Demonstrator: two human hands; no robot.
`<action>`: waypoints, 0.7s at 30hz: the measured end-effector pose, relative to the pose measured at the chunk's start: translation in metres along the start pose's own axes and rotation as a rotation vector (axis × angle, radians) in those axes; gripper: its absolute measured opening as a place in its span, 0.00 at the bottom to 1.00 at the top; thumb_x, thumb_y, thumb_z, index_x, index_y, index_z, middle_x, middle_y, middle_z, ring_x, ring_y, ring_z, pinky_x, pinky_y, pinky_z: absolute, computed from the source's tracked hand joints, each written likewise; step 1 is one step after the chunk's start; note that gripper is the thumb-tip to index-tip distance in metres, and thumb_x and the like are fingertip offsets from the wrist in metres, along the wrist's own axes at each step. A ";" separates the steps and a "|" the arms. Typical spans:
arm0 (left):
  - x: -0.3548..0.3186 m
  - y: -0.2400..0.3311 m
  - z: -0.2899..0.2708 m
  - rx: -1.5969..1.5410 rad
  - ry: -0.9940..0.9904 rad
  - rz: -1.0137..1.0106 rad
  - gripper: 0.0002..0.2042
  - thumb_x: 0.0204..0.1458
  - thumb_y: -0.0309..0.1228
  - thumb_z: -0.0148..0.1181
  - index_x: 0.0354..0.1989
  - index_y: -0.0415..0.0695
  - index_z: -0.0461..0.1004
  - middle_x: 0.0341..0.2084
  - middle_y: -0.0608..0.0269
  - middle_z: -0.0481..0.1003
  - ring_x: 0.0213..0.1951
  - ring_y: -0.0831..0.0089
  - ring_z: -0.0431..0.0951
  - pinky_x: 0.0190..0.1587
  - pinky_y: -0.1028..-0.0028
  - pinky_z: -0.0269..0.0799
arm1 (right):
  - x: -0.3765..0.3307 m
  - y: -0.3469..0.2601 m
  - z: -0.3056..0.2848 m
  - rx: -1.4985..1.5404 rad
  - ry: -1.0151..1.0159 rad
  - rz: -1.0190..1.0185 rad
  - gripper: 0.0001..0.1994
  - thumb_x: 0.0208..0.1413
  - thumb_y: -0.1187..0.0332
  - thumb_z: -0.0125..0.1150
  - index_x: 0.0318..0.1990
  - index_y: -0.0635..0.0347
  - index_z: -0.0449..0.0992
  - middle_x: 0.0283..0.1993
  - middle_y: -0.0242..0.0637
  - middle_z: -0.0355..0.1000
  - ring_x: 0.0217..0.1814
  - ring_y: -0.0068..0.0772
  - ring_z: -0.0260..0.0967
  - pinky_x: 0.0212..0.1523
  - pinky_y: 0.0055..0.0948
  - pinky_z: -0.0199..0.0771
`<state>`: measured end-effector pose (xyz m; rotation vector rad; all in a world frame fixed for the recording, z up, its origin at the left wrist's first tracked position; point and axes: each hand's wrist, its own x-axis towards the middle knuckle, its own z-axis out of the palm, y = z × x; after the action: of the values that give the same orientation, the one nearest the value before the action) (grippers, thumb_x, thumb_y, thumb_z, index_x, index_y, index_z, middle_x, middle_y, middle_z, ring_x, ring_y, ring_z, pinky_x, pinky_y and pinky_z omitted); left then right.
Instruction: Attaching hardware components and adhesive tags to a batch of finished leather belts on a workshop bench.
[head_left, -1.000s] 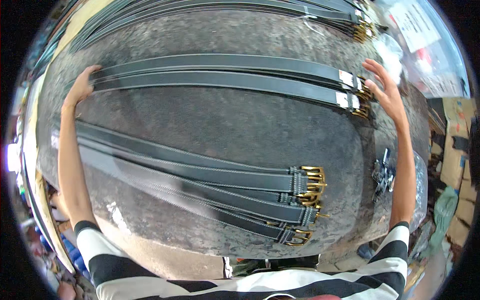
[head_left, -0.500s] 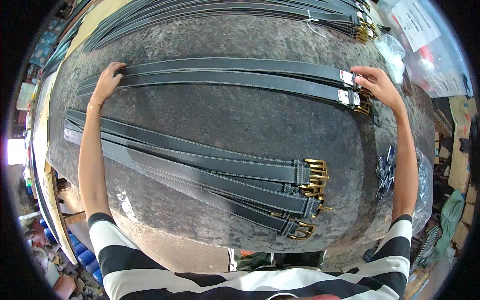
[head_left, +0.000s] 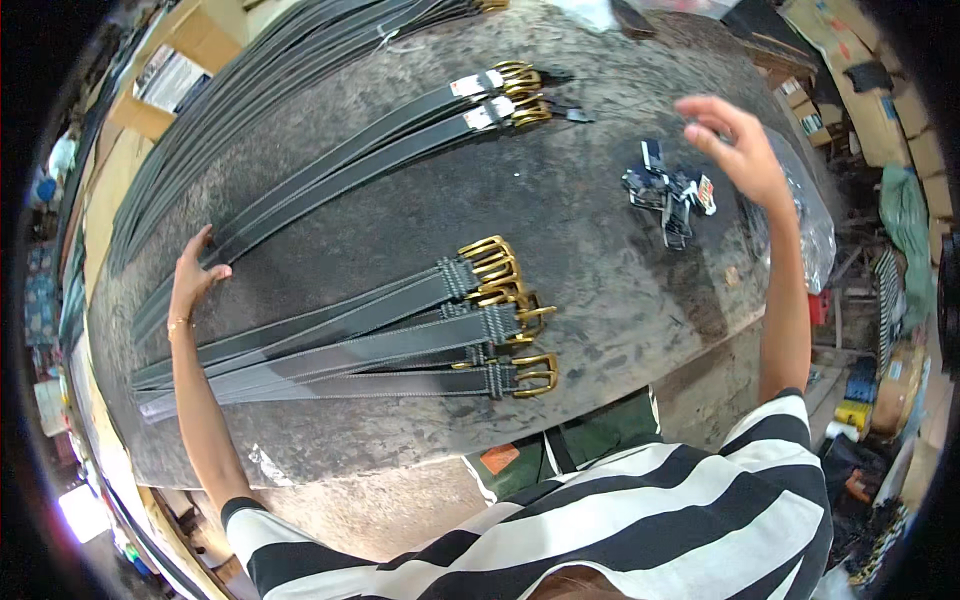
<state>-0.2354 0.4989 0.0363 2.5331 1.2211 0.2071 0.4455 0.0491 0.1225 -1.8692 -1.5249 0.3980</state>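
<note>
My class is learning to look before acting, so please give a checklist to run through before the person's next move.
1. Right hand free: ok, nothing visible held.
2. Left hand clear of the labelled belts: cannot tell, it is at them, contact unclear.
3. White labels facing up: ok.
4. Nearer belts evenly lined up: not ok, fanned, gold buckles staggered.
5. Small dark pieces laid out separately: not ok, heaped.

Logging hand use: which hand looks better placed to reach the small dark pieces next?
Probably the right hand: it looks empty and is near the small dark pieces, while the left hand is farther off, beside the tagged belts.
</note>
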 end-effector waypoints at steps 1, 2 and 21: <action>-0.008 -0.001 -0.002 0.012 0.025 -0.002 0.57 0.27 0.57 0.80 0.71 0.46 0.64 0.64 0.50 0.71 0.65 0.48 0.70 0.66 0.56 0.65 | -0.021 -0.002 0.001 -0.087 0.038 0.014 0.17 0.62 0.64 0.65 0.54 0.62 0.79 0.54 0.38 0.79 0.58 0.32 0.74 0.63 0.35 0.70; -0.008 0.020 0.002 0.290 0.111 0.114 0.60 0.27 0.56 0.80 0.74 0.47 0.58 0.65 0.48 0.69 0.66 0.48 0.67 0.67 0.55 0.63 | -0.042 0.000 0.002 -0.090 0.063 0.025 0.15 0.61 0.67 0.65 0.52 0.64 0.79 0.54 0.38 0.79 0.57 0.32 0.74 0.61 0.33 0.70; -0.137 0.458 0.136 -0.063 0.052 0.396 0.27 0.46 0.36 0.73 0.54 0.36 0.74 0.50 0.49 0.73 0.57 0.48 0.70 0.60 0.58 0.67 | -0.004 -0.020 0.086 -0.152 0.126 -0.291 0.06 0.55 0.70 0.67 0.38 0.62 0.84 0.34 0.47 0.77 0.36 0.50 0.75 0.41 0.43 0.74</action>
<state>0.0520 0.0949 0.0684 2.7027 0.7036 0.3964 0.3762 0.0741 0.0730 -1.7125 -1.7470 0.0316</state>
